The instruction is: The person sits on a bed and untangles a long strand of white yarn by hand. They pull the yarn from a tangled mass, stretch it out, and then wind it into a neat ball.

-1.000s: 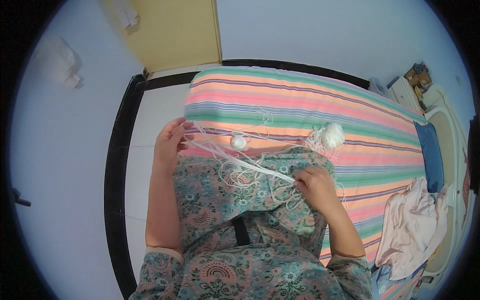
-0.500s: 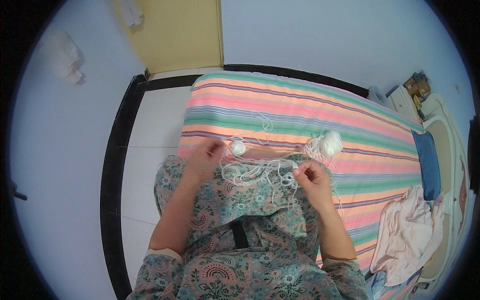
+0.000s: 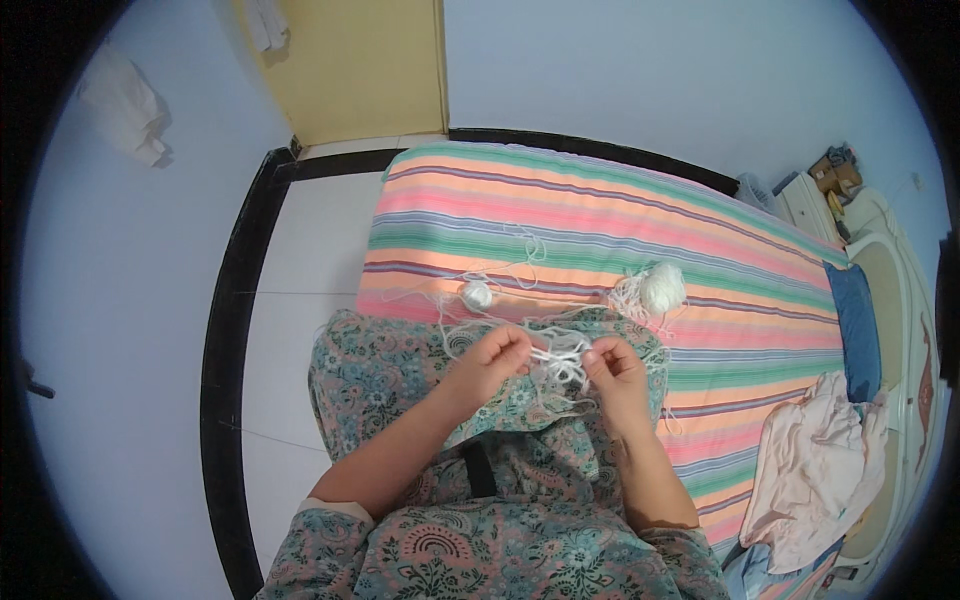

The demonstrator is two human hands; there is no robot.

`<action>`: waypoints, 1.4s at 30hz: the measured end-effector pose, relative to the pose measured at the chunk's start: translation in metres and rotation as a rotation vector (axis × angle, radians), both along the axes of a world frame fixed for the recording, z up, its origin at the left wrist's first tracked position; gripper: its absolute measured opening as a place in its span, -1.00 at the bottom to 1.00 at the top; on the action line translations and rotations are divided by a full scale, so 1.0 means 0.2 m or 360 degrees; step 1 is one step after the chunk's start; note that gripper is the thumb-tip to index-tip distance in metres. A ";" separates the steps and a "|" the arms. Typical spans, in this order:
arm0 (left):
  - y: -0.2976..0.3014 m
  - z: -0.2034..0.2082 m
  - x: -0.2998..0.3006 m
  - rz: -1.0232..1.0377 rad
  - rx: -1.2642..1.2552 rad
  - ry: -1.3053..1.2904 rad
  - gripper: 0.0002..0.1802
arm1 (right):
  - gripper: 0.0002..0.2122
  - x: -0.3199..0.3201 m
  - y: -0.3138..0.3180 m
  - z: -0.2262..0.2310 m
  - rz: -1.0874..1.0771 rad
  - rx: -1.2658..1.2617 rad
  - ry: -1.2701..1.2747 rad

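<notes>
Yarn (image 3: 560,355) lies tangled over the lap, on patterned cloth (image 3: 400,370) at the edge of a striped bed (image 3: 600,215). Left hand (image 3: 490,362) pinches strands at the tangle's left side; right hand (image 3: 617,372) pinches strands at its right. Small ball (image 3: 477,294) sits beyond the left hand, big ball (image 3: 662,288) beyond the right. Pale clothes (image 3: 815,470) are heaped far right.

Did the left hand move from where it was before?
Yes. The left hand has come inward from the bed's left edge toward the right hand, both now pinching the tangled white yarn below the small yarn ball.
</notes>
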State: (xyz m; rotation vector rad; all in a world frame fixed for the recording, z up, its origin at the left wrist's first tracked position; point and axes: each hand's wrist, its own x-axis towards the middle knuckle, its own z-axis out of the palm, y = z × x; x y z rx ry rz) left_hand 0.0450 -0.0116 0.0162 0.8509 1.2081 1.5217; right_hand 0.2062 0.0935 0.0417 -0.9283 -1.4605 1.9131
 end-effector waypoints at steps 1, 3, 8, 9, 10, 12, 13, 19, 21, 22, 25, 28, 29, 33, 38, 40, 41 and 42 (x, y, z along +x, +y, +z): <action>0.00 0.02 0.00 0.0103 -0.0017 -0.0361 -0.82 | -0.96 0.01 0.01 -0.01 -0.0082 -0.0094 0.0070; 0.01 0.07 0.01 0.0299 -0.0058 -0.1084 -0.81 | -0.94 0.01 0.02 -0.01 -0.0079 -0.0150 0.0169; -0.05 -0.01 -0.13 0.0215 0.0303 -0.1503 -0.78 | -0.91 0.00 0.05 0.04 -0.0158 -0.0251 0.0243; -0.04 -0.02 -0.15 0.0177 0.0386 -0.1587 -0.77 | -0.91 0.01 0.06 0.03 -0.0194 -0.0261 0.0305; -0.04 -0.02 -0.16 0.0327 0.0253 -0.1485 -0.78 | -0.91 0.01 0.07 0.02 -0.0229 -0.0271 0.0367; -0.04 0.07 -0.17 0.0623 -0.0012 -0.1272 -0.78 | -0.90 0.04 0.11 0.02 -0.0273 -0.0341 0.0441; -0.03 0.07 -0.19 0.0641 0.0017 -0.1309 -0.78 | -0.91 0.06 0.13 0.03 -0.0304 -0.0313 0.0441; -0.07 0.06 -0.33 0.0693 0.0143 -0.1424 -0.76 | -0.90 0.23 0.30 0.05 -0.0300 0.0161 0.0180; -0.08 0.09 -0.35 0.0764 0.0104 -0.1369 -0.74 | -0.89 0.29 0.32 0.06 -0.0232 0.0161 0.0126; -0.09 0.09 -0.35 0.0748 0.0132 -0.1365 -0.73 | -0.88 0.31 0.32 0.07 -0.0229 0.0136 0.0135; -0.13 0.08 -0.38 0.0620 0.0208 -0.1308 -0.75 | -0.85 0.38 0.31 0.11 -0.0159 0.0127 0.0159; -0.20 0.04 -0.46 0.0504 0.0264 -0.1160 -0.81 | -0.81 0.47 0.32 0.11 0.0088 0.0248 -0.0004; -0.22 0.06 -0.47 0.0582 0.0286 -0.1109 -0.81 | -0.80 0.52 0.32 0.11 0.0211 0.0235 0.0091; -0.28 0.23 -0.51 0.0572 0.0375 -0.0846 -0.74 | -0.82 0.66 0.34 0.11 0.0547 0.0309 0.0130; -0.30 0.20 -0.50 0.0485 0.0238 -0.0570 -0.81 | -0.87 0.37 0.24 0.18 0.0628 0.1133 -0.0694; -0.25 0.26 -0.41 0.0422 0.0155 -0.0382 -0.78 | -0.85 0.23 0.18 0.16 0.0601 0.1203 -0.0650; -0.25 0.26 -0.40 0.0315 0.0231 -0.0371 -0.79 | -0.83 0.17 0.15 0.15 0.0603 0.1043 -0.0566; -0.24 0.26 -0.39 0.0208 0.0309 -0.0360 -0.78 | -0.81 0.11 0.12 0.14 0.0604 0.0885 -0.0483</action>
